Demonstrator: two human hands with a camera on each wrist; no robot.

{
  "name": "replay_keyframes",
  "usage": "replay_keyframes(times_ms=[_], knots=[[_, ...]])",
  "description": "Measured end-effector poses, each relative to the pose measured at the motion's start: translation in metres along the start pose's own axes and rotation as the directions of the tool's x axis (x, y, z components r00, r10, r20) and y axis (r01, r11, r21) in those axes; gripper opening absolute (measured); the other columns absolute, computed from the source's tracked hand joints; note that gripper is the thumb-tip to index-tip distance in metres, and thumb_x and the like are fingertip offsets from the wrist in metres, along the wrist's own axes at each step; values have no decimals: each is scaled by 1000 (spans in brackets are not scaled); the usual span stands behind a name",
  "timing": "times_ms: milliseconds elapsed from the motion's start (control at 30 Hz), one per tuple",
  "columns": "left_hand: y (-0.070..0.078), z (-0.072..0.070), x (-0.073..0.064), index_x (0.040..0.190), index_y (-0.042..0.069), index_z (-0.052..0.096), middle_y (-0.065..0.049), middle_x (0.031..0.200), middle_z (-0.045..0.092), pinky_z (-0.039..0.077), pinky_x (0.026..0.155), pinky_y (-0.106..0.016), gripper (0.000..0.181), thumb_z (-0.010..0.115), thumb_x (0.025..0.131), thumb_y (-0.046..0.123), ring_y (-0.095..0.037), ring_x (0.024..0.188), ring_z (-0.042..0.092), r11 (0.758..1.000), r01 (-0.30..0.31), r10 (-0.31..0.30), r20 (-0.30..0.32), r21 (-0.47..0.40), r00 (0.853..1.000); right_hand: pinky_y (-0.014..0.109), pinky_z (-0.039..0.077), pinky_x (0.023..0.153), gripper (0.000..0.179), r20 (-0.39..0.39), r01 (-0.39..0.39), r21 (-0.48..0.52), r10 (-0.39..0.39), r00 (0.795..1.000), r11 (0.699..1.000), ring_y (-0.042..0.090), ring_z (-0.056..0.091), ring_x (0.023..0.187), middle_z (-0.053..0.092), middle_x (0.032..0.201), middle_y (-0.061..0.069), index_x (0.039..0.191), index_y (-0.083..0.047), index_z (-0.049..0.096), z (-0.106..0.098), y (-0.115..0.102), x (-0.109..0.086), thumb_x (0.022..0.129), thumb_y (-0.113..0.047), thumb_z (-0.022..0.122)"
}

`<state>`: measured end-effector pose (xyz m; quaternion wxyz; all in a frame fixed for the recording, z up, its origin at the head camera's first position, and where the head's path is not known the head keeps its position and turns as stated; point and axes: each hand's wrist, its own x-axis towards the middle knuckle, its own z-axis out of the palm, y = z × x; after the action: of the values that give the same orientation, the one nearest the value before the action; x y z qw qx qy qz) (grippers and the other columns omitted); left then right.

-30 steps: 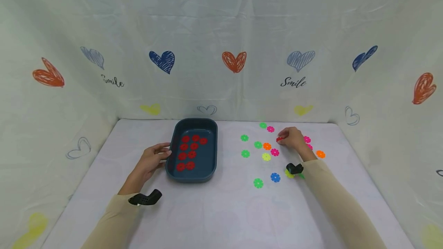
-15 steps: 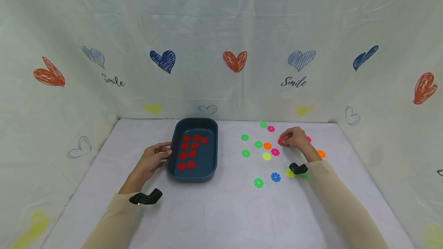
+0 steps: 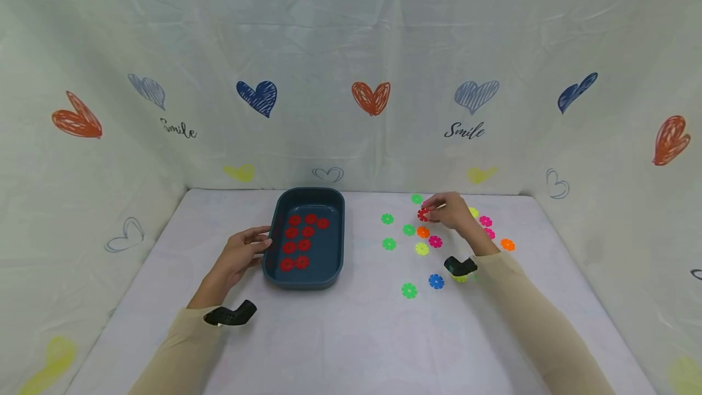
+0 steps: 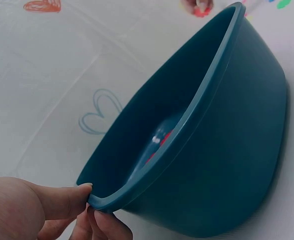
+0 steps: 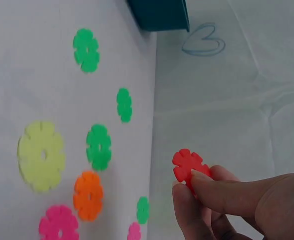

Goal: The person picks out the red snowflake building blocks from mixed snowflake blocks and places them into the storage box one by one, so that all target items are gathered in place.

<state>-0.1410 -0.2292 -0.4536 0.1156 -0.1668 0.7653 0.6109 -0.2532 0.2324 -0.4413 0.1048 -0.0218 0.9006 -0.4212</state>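
Between thumb and fingers my right hand [image 3: 451,210] pinches a red flower-shaped disc [image 5: 187,166], held up above the table in the right wrist view. My left hand [image 3: 241,253] grips the rim of a dark teal rectangular tub [image 3: 336,261] at its left side, thumb on top and fingers beneath the lip in the left wrist view. Several red flower discs [image 3: 302,262] lie flat on the tub's floor. Around and below my right hand are loose discs: an orange disc [image 3: 423,232], a pink disc [image 3: 436,241] and a green disc [image 3: 409,230].
More discs lie on the white table [image 3: 351,334]: a yellow disc [image 3: 421,249], a blue disc [image 3: 436,281] and another orange disc [image 3: 507,244] at the right. A pale curtain [image 3: 417,145] printed with hearts hangs behind the table's back edge.
My right hand has lifted the red disc and moved left with it, uncovering a yellow disc and pink discs to its right. My left hand and the tub stay where they were.
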Motion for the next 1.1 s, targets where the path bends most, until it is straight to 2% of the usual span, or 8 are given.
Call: replay_keyframes(times_ms=[100, 267, 533, 667, 767, 867, 1100], knots=[[0, 1, 0, 156, -2, 45, -12, 127, 56, 54, 75, -23, 52, 60, 108, 8, -13, 97, 58, 1000, 3, -3, 0, -1, 1000, 39, 62, 89, 23, 24, 9, 29, -10, 1000, 1000, 32, 71, 96, 66, 108, 20, 121, 7, 72, 10, -15, -2, 98, 2, 70], [1, 1, 0, 157, -1, 45, -15, 131, 55, 54, 76, -23, 52, 60, 108, 9, -14, 99, 59, 1000, 5, -5, -4, 2, 1000, 34, 62, 86, 21, 70, 45, 74, -50, 996, 996, 32, 71, 97, 66, 107, 20, 118, 6, 73, 26, -36, -3, 98, 4, 69], [1, 1, 0, 157, -2, 44, -16, 133, 54, 55, 77, -23, 53, 59, 108, 10, -17, 103, 59, 1000, 3, -3, -2, 2, 1000, 47, 62, 89, 17, 108, 118, 166, -137, 985, 979, 22, 71, 84, 63, 96, 13, 110, 8, 75, 54, -69, -3, 95, 9, 70], [0, 0, -1, 157, -2, 44, -17, 133, 54, 55, 77, -23, 52, 60, 108, 10, -17, 103, 59, 1000, -4, 4, -3, 5, 1000, 47, 62, 87, 16, 117, 171, 155, -190, 975, 973, 24, 72, 83, 66, 95, 14, 108, 7, 76, 70, -86, -3, 94, 10, 70], [-1, 0, 0, 157, -2, 45, -17, 134, 54, 55, 78, -23, 52, 60, 108, 10, -16, 103, 59, 1000, -6, 6, -3, 4, 1000, 43, 63, 84, 15, 131, 210, 155, -231, 964, 965, 24, 73, 82, 68, 95, 16, 106, 7, 77, 82, -99, -2, 94, 10, 69], [0, -1, 0, 157, -2, 45, -17, 134, 54, 56, 78, -22, 52, 60, 108, 10, -15, 102, 59, 1000, -6, 6, -2, -3, 1000, 43, 63, 82, 16, 150, 219, 173, -246, 958, 960, 23, 73, 79, 70, 94, 17, 106, 8, 77, 92, -109, -1, 93, 11, 68], [0, 1, 1, 155, -2, 47, -17, 132, 54, 55, 76, -23, 51, 60, 107, 8, -14, 98, 60, 1000, 2, -2, -11, -13, 1000, 42, 62, 80, 19, 195, 248, 150, -274, 942, 957, 23, 71, 81, 75, 103, 18, 106, 5, 78, 112, -127, 4, 90, 12, 70]])
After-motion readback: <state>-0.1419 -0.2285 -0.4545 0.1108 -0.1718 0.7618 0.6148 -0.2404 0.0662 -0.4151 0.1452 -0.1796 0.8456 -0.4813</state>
